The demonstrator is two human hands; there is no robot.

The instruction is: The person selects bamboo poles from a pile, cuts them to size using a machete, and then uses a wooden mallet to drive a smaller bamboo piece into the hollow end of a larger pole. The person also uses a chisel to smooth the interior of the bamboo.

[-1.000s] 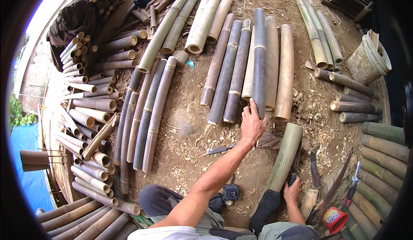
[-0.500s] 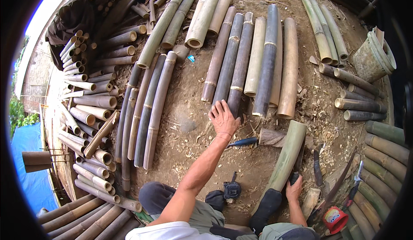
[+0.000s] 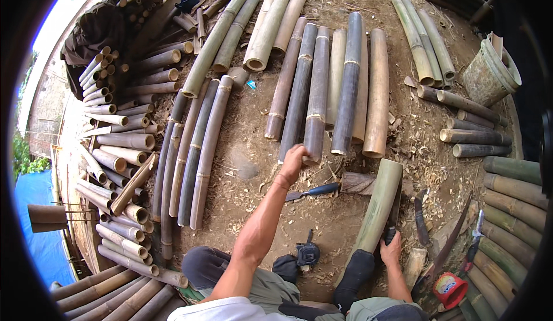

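My left hand is closed around the near end of a dark bamboo pole, whose near end is slightly raised. This pole lies in a row with other cut lengths, beside another dark bamboo pole. My right hand grips the black handle of a bladed tool. Its dark blade lies along the right side of a thick green bamboo piece, which partly hides it. My black-covered foot rests against the lower end of that green piece.
A blue-handled chisel-like tool lies by a wooden block. Near my legs is a black tape measure. To the right are a curved knife, a red cup and a dirty bucket. Bamboo stacks line the left.
My left hand has gone from lying across the near ends of two dark poles to gripping one, which has shifted and turned slightly. My right hand keeps its hold on the tool.
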